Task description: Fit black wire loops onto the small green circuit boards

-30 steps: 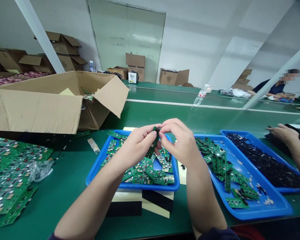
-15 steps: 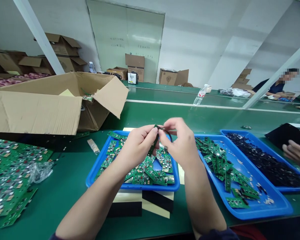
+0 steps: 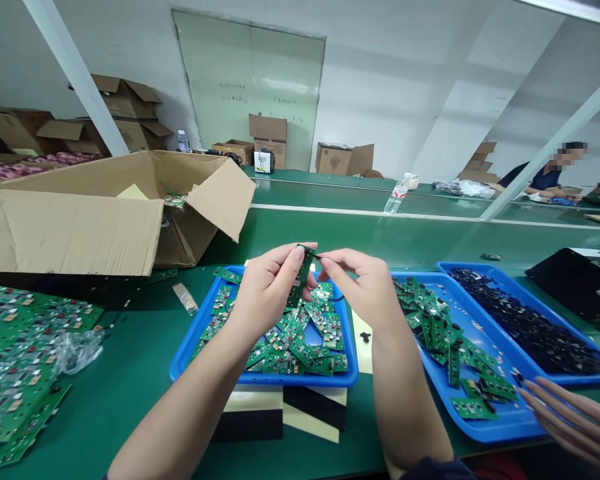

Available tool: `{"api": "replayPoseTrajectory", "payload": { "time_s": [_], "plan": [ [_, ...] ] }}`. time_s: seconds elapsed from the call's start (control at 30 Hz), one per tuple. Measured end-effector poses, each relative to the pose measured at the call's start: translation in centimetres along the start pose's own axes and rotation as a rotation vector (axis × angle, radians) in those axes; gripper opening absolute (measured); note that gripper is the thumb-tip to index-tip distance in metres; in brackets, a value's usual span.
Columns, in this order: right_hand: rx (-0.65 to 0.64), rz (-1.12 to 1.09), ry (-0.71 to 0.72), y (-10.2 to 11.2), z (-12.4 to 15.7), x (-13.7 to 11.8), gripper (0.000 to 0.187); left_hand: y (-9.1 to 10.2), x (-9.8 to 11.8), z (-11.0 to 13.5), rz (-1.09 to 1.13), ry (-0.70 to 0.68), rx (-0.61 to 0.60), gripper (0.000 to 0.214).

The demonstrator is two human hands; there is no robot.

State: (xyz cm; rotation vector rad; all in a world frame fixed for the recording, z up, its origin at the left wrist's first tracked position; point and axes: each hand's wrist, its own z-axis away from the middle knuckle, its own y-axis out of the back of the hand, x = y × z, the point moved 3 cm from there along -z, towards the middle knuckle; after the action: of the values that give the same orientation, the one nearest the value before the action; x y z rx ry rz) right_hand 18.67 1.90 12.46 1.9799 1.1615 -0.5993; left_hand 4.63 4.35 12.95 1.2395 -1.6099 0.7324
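Note:
My left hand (image 3: 266, 285) is closed on a small green circuit board (image 3: 300, 277), which it holds tilted above a blue tray (image 3: 181, 357). The thumb presses near the board's upper end. My right hand (image 3: 364, 285) pinches a thin black strip (image 3: 316, 255) that meets the top of the board; its exact kind is unclear. A dark loose end hangs below the right fingers. Beneath both hands, many similar boards (image 3: 325, 363) lie in the tray.
To the right are a blue tray of boards and white bits (image 3: 520, 427) and another of small black parts (image 3: 545, 333). A co-worker's hand (image 3: 575, 420) reaches in there. At left stand an open cardboard box (image 3: 70, 230) and board panels (image 3: 25, 353). A bottle (image 3: 399, 195) stands behind.
My hands have drawn slightly apart, and the board shows more of its face. The strip has straightened from a loop. The co-worker's hand has come down to the trays' near edge.

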Motion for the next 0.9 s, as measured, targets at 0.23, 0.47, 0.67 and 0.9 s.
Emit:
{"api": "replayPoseTrajectory", "payload": {
  "time_s": [0.23,0.47,0.67,0.9],
  "plan": [
    [0.102,0.074,0.051,0.3,-0.2,0.1,0.017,-0.5,0.3,0.1,-0.119,-0.053,-0.033,0.029],
    [0.179,0.190,0.249,-0.3,-0.5,0.4,0.024,-0.2,0.0,-0.1,-0.451,-0.067,-0.299,0.040],
    [0.508,0.165,0.289,1.2,0.1,-0.3,0.032,1.0,-0.5,-0.7,-0.427,-0.196,-0.166,0.036],
    [0.215,0.073,0.229,0.7,0.5,-1.4,0.005,1.3,-0.1,-0.6,-0.421,-0.353,-0.072,0.036]
  ]
}}
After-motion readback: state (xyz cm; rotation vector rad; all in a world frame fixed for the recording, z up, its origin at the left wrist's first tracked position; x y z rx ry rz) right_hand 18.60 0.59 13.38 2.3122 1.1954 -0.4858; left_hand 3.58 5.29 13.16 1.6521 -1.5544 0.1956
